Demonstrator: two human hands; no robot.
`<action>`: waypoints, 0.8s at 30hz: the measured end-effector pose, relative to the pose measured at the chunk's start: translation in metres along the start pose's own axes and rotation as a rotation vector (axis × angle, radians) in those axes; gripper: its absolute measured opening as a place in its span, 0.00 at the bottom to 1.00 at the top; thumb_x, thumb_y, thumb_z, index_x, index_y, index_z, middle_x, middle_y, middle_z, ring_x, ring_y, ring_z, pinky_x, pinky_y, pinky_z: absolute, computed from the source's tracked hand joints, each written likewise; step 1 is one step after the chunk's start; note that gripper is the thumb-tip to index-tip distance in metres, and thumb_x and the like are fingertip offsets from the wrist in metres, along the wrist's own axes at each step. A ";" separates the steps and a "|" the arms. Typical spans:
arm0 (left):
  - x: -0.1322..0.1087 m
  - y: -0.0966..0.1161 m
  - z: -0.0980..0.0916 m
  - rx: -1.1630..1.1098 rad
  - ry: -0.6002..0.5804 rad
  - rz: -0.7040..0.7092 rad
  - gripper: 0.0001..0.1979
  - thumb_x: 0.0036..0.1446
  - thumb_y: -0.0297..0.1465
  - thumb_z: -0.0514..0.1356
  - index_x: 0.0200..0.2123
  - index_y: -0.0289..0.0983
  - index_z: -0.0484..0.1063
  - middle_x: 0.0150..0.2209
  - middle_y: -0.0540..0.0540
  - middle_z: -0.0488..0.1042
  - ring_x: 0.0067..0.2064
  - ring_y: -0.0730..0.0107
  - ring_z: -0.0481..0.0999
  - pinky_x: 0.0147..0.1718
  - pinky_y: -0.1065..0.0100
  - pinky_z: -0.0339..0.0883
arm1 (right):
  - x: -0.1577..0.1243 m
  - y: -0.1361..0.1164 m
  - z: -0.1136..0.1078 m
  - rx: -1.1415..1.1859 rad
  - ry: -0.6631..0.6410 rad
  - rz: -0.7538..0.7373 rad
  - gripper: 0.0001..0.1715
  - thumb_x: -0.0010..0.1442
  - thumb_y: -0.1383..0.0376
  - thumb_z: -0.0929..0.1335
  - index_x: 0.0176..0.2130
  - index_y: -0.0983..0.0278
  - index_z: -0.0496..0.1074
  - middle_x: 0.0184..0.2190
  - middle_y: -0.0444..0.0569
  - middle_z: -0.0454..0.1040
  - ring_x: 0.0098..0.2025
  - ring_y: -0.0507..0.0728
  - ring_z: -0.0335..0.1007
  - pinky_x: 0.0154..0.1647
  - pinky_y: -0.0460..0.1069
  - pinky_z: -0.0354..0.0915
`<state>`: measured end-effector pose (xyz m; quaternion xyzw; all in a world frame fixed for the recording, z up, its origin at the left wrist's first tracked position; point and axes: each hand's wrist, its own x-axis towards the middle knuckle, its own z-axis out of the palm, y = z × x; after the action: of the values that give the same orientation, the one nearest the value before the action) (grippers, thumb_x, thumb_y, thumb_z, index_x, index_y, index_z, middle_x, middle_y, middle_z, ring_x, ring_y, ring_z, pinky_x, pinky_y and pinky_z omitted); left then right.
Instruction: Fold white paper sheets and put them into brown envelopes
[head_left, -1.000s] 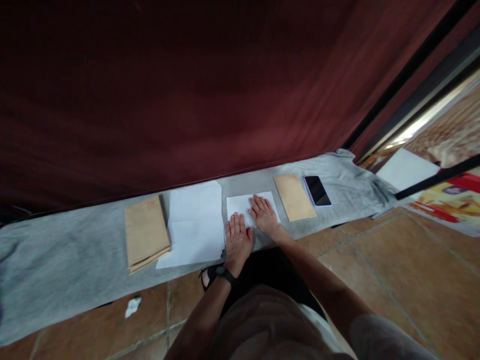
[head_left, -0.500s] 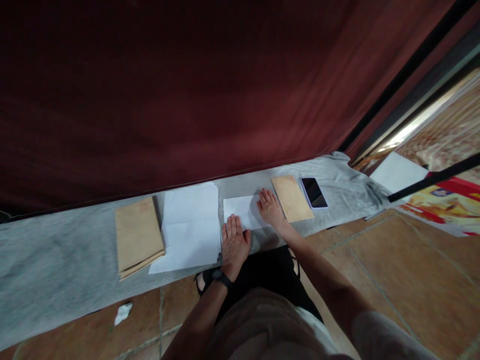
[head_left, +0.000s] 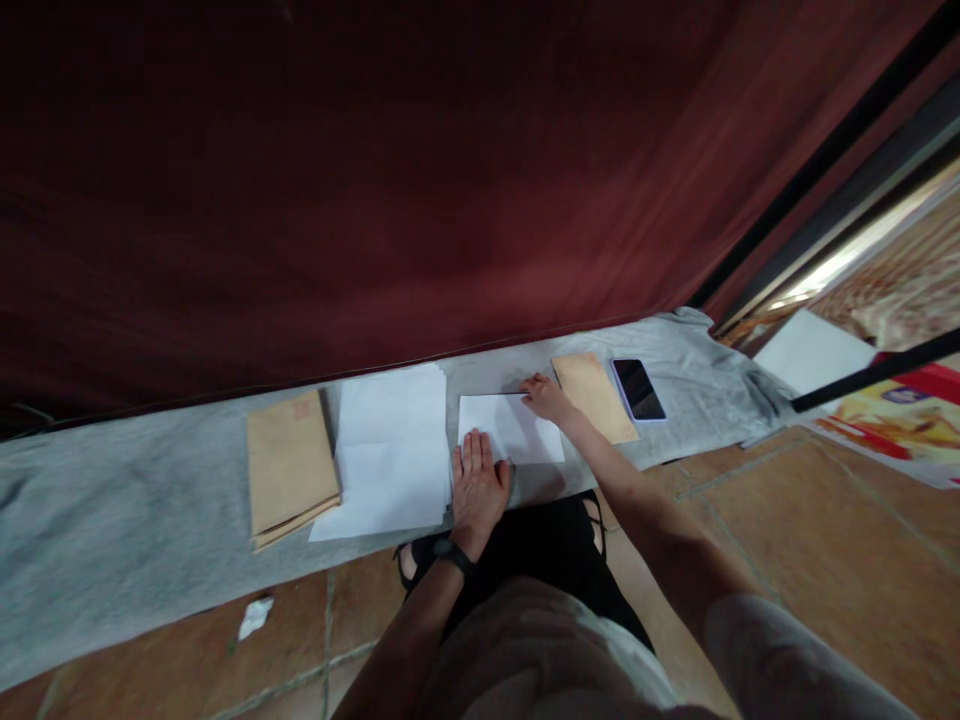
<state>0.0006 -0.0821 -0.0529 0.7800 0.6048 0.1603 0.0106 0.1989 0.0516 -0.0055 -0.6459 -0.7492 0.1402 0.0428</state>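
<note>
A folded white sheet (head_left: 514,428) lies on the grey cloth (head_left: 135,500) in front of me. My left hand (head_left: 478,482) rests flat, fingers stretched, on the sheet's near left corner. At the sheet's far right corner, my right hand (head_left: 546,396) has its fingers curled on the paper's edge. A stack of white paper (head_left: 390,445) lies just left of the sheet, and a brown envelope (head_left: 598,395) just right of it.
A pile of brown envelopes (head_left: 289,465) lies at the left of the paper stack. A dark phone (head_left: 638,389) sits beyond the right envelope. A dark red curtain (head_left: 375,180) hangs behind the cloth. A crumpled paper scrap (head_left: 255,616) lies on the tiled floor.
My right hand has slid from the middle of the folded sheet to its far right corner and curled its fingers there. My left hand has stayed flat on the near left corner.
</note>
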 end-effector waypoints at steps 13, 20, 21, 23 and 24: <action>-0.004 -0.003 -0.009 -0.132 0.096 0.081 0.32 0.68 0.35 0.51 0.71 0.29 0.49 0.72 0.33 0.50 0.73 0.50 0.47 0.69 0.45 0.50 | -0.037 0.025 -0.017 0.619 0.135 0.239 0.10 0.56 0.63 0.66 0.32 0.65 0.76 0.29 0.46 0.77 0.33 0.55 0.72 0.35 0.47 0.63; -0.006 -0.010 -0.004 -0.230 0.081 0.120 0.35 0.64 0.26 0.52 0.72 0.31 0.46 0.72 0.35 0.52 0.73 0.54 0.50 0.68 0.50 0.55 | -0.082 0.008 0.028 1.081 0.246 0.438 0.11 0.49 0.57 0.67 0.32 0.62 0.70 0.23 0.43 0.71 0.26 0.56 0.69 0.26 0.49 0.65; -0.007 -0.012 -0.004 -0.248 0.072 0.133 0.35 0.63 0.25 0.52 0.72 0.32 0.47 0.72 0.36 0.53 0.73 0.55 0.51 0.68 0.51 0.55 | -0.087 0.006 0.034 1.125 0.253 0.452 0.11 0.49 0.57 0.67 0.31 0.61 0.69 0.23 0.43 0.71 0.27 0.56 0.70 0.26 0.49 0.66; -0.009 -0.015 -0.005 -0.288 0.043 0.184 0.36 0.60 0.22 0.52 0.71 0.35 0.49 0.72 0.38 0.53 0.72 0.57 0.53 0.68 0.52 0.56 | -0.096 0.001 0.043 1.190 0.263 0.465 0.10 0.49 0.58 0.68 0.31 0.60 0.67 0.23 0.43 0.71 0.28 0.57 0.72 0.26 0.49 0.68; -0.010 -0.017 -0.006 -0.305 0.024 0.219 0.36 0.59 0.21 0.52 0.71 0.36 0.50 0.72 0.40 0.54 0.72 0.58 0.53 0.68 0.53 0.56 | -0.099 0.000 0.046 1.209 0.266 0.466 0.10 0.49 0.58 0.68 0.31 0.60 0.66 0.24 0.43 0.71 0.28 0.57 0.72 0.26 0.49 0.68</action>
<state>-0.0188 -0.0885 -0.0532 0.8286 0.4849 0.2599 0.1039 0.2033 -0.0521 -0.0379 -0.6650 -0.3675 0.4609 0.4586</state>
